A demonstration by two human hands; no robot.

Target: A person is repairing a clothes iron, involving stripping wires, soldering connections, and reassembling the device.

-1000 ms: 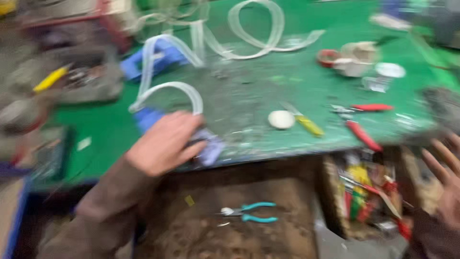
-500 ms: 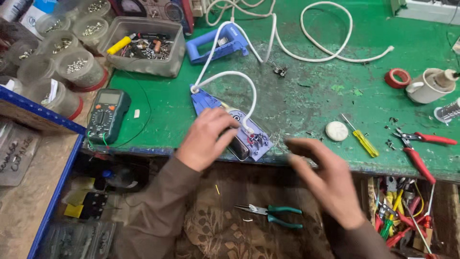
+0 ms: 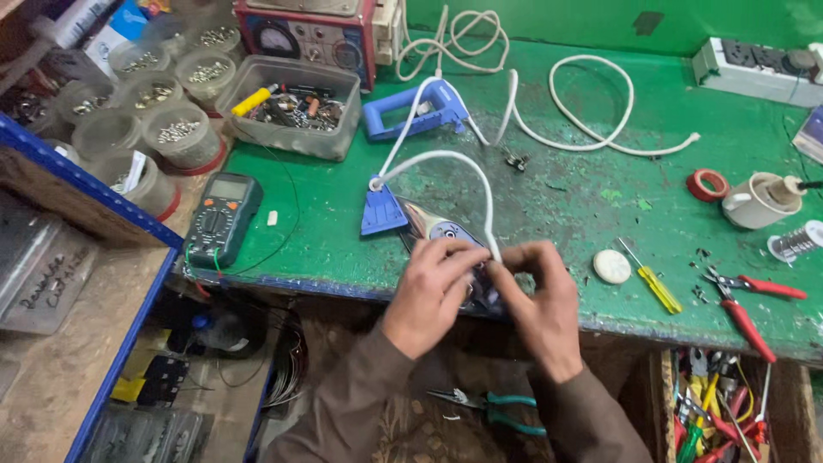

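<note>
Both my hands meet at the front edge of the green workbench (image 3: 583, 197). My left hand (image 3: 433, 291) and my right hand (image 3: 536, 300) close together on an opened blue appliance base (image 3: 441, 230) with a shiny metal plate, and pinch the end of its white cord (image 3: 476, 171). The cord arches up from a blue end cap (image 3: 381, 213) and drops between my fingers. A blue handle part (image 3: 411, 111) lies further back, on a longer white cable (image 3: 591, 103). What my fingertips hold underneath is hidden.
A multimeter (image 3: 221, 219) sits at the left edge, with a clear parts box (image 3: 291, 107) and jars of screws (image 3: 176, 129) behind. To the right lie a white disc (image 3: 612, 266), a yellow screwdriver (image 3: 651, 279), red pliers (image 3: 746, 300), a tape roll (image 3: 708, 183). Teal pliers (image 3: 497, 407) lie below.
My right hand has come in from the right and joined my left hand on the appliance base. The view has swung left and steadied.
</note>
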